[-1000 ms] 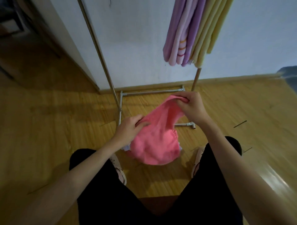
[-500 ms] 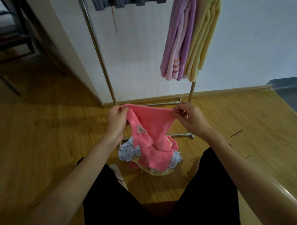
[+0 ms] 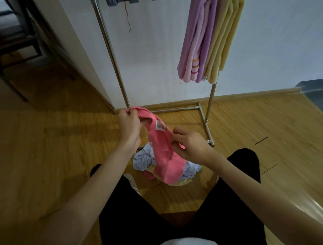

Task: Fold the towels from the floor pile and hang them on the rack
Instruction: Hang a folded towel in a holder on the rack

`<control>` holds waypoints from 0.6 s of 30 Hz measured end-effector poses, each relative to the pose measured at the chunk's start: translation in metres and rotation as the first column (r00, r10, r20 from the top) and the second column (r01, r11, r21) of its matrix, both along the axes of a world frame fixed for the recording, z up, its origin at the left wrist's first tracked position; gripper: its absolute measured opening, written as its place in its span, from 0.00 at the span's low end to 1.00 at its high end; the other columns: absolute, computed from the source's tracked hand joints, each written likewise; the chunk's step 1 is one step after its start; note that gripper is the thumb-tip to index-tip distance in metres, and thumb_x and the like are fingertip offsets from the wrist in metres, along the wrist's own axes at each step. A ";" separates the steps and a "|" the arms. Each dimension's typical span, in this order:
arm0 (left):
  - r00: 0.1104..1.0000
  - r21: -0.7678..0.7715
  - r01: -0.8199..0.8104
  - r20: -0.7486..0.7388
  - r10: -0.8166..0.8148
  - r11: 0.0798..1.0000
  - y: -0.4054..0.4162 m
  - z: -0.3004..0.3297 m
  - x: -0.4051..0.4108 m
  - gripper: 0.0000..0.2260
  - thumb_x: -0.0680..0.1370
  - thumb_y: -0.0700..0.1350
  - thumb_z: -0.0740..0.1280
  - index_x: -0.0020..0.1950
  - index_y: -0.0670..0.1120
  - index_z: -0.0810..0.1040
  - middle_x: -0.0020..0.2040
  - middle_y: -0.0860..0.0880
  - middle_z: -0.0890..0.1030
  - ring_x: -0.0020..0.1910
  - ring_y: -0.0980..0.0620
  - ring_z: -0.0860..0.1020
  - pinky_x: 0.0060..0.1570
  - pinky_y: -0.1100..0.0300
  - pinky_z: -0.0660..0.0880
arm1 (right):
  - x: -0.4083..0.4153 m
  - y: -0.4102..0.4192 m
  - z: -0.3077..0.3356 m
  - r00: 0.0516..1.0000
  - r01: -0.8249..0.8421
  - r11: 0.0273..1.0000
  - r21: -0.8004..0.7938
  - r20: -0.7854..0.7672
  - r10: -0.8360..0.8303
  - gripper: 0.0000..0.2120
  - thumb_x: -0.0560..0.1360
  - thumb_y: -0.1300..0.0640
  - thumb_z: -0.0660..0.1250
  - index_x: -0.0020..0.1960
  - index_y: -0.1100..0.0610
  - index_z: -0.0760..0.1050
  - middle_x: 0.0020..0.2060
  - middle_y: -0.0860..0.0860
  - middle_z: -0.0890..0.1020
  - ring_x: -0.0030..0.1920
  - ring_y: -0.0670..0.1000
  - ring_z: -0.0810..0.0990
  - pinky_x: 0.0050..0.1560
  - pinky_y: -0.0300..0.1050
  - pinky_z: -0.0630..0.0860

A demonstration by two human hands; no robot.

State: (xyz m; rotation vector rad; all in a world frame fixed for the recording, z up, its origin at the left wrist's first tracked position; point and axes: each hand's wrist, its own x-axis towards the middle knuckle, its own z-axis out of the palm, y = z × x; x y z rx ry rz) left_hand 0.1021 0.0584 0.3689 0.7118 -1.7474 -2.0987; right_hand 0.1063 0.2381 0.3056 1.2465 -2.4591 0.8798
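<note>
A pink towel (image 3: 162, 150) with a small white label hangs between my hands above the floor pile (image 3: 143, 160) of pale blue, pink and yellow towels. My left hand (image 3: 129, 126) grips the towel's top corner, held higher. My right hand (image 3: 190, 146) pinches the towel's edge lower down on the right. Behind stands the metal rack (image 3: 111, 52), with a folded purple towel (image 3: 195, 43) and a folded yellow towel (image 3: 222, 43) hanging from it at the right.
The rack's base bars (image 3: 204, 120) lie on the wooden floor close to the pile. A grey item (image 3: 120, 2) hangs at the rack's top edge. A white wall is behind, dark furniture (image 3: 19, 43) at far left. My black-clad legs flank the pile.
The pink towel came up off the pile and was stretched between both hands. Since then my right hand has moved down along its edge, so the towel now hangs slanted from the left hand.
</note>
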 end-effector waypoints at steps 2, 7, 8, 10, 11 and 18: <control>1.000 0.006 0.003 -0.008 -0.003 1.000 0.003 0.002 0.002 0.06 0.82 0.38 0.56 0.49 0.39 0.71 0.46 0.42 0.77 0.41 0.50 0.81 0.35 0.62 0.80 | 0.001 -0.005 -0.003 0.999 0.009 1.000 -0.025 0.034 -0.008 0.11 0.73 0.56 0.59 0.42 0.60 0.77 0.35 0.50 0.74 0.31 0.44 0.65 0.25 0.44 0.66; 0.999 0.026 0.022 -0.035 -0.021 0.999 0.015 0.011 0.011 0.12 0.82 0.37 0.55 0.41 0.40 0.72 0.41 0.43 0.78 0.40 0.50 0.81 0.36 0.61 0.80 | -0.001 -0.014 -0.002 0.987 0.076 0.995 -0.069 0.144 -0.065 0.17 0.73 0.47 0.60 0.44 0.60 0.80 0.39 0.49 0.76 0.30 0.43 0.70 0.28 0.40 0.71; 0.999 0.038 0.029 -0.039 -0.027 0.999 0.018 0.013 0.013 0.12 0.82 0.37 0.55 0.40 0.41 0.72 0.41 0.43 0.78 0.41 0.50 0.81 0.37 0.60 0.81 | -0.001 -0.017 0.000 0.987 0.086 0.993 -0.085 0.143 -0.074 0.18 0.74 0.45 0.61 0.44 0.60 0.81 0.40 0.49 0.77 0.30 0.42 0.70 0.28 0.37 0.70; 0.998 0.053 0.043 -0.041 -0.041 0.998 0.022 0.017 0.016 0.12 0.82 0.37 0.55 0.40 0.41 0.71 0.41 0.43 0.77 0.41 0.50 0.81 0.40 0.59 0.81 | -0.003 -0.021 0.003 0.985 0.116 0.986 -0.122 0.139 -0.099 0.20 0.73 0.43 0.62 0.42 0.59 0.81 0.41 0.46 0.76 0.30 0.42 0.70 0.27 0.34 0.67; 0.998 0.059 0.049 -0.044 -0.047 0.997 0.024 0.018 0.016 0.12 0.82 0.37 0.55 0.40 0.41 0.71 0.41 0.43 0.77 0.41 0.50 0.81 0.41 0.58 0.82 | -0.004 -0.023 0.005 0.984 0.136 0.982 -0.135 0.136 -0.117 0.20 0.73 0.42 0.62 0.42 0.59 0.80 0.41 0.45 0.75 0.30 0.43 0.70 0.27 0.33 0.66; 0.995 0.095 0.068 -0.080 -0.061 0.993 0.031 0.026 0.018 0.13 0.82 0.35 0.55 0.39 0.39 0.72 0.42 0.41 0.77 0.41 0.49 0.82 0.39 0.58 0.81 | -0.010 -0.037 0.012 0.965 0.258 0.949 -0.180 0.103 -0.243 0.18 0.73 0.43 0.66 0.35 0.57 0.76 0.36 0.48 0.78 0.28 0.47 0.75 0.26 0.44 0.72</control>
